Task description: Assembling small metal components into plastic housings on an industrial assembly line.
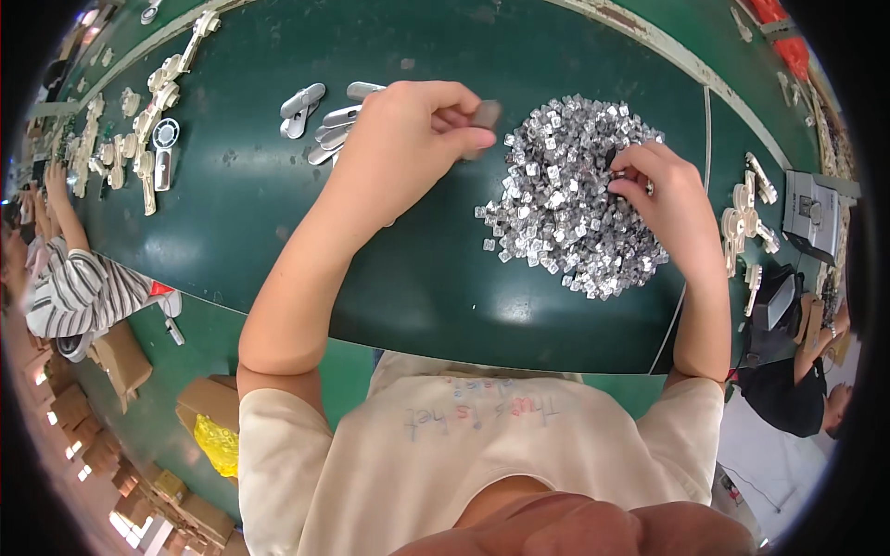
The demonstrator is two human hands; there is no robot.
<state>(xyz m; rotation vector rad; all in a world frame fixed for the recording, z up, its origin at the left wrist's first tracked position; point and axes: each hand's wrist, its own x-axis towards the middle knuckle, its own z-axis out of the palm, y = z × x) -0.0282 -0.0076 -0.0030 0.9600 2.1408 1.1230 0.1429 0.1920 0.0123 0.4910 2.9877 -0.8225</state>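
My left hand (422, 125) is raised over the table, its thumb and fingers closed on a small grey piece (486, 114) that is smeared by motion. To its right, a wide heap of small shiny square silver pieces (556, 204) is spread on the dark green table (408, 278). My right hand (663, 185) reaches into the right side of this heap with thumb and fingertips pinched together. What lies between those fingertips is too small to make out. Behind my left wrist are several long rounded silver-grey parts (338, 116), partly hidden by the arm.
Two crossed silver-grey parts (300, 109) lie left of the others. White handheld fans (165, 139) line the table's left side, and white fan parts (742, 218) lie at the right. A grey box (810, 215) stands beyond them. Other people sit at both sides.
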